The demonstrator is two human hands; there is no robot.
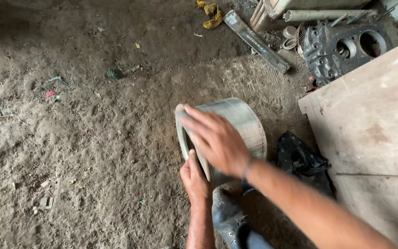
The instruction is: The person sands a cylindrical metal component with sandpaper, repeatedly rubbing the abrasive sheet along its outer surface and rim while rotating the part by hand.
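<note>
Head view: metal cylinder (236,131) lying on its side on dirt floor (93,152), left hand (194,177) gripping its rim to steady it, right hand (215,138) lying flat, fingers open, across the rim w/ slight motion blur.

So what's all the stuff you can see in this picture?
metal ring: one, shiny grey, standing on its edge on the dirt, middle.
dark cloth: one, black, on the ground right of the ring.
wooden board: one, pale tan, right side.
engine part: one, dark grey with round holes, top right.
metal bar: one, grey, flat on the ground, top middle.
pipe: one, grey, top right.
yellow scraps: a few, top middle.
dirt floor: brown, all around.
shoe: one, dark and dusty, bottom middle.
left hand: touching the ring's lower rim.
right hand: blurred, lying across the ring's front.
</note>
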